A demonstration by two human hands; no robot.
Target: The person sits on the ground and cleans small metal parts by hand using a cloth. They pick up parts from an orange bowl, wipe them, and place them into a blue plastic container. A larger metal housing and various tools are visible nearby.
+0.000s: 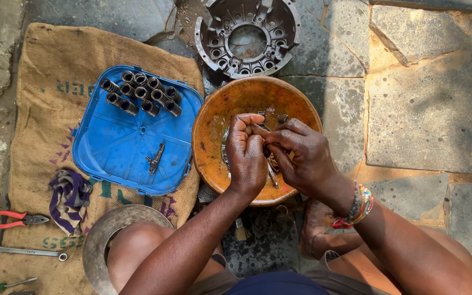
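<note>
Head view: stone paving, burlap sack, both hands over orange bowl.

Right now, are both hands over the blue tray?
No: the left hand and right hand work together over the orange bowl, while the blue tray lies beside it, untouched.

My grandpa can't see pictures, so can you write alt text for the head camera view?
Seen from above, a person's left hand and right hand together work a small metal part over an orange bowl on stone paving. Beside it, a blue tray holding dark metal springs lies on a burlap sack, with red-handled pliers and a wrench nearby.
</note>
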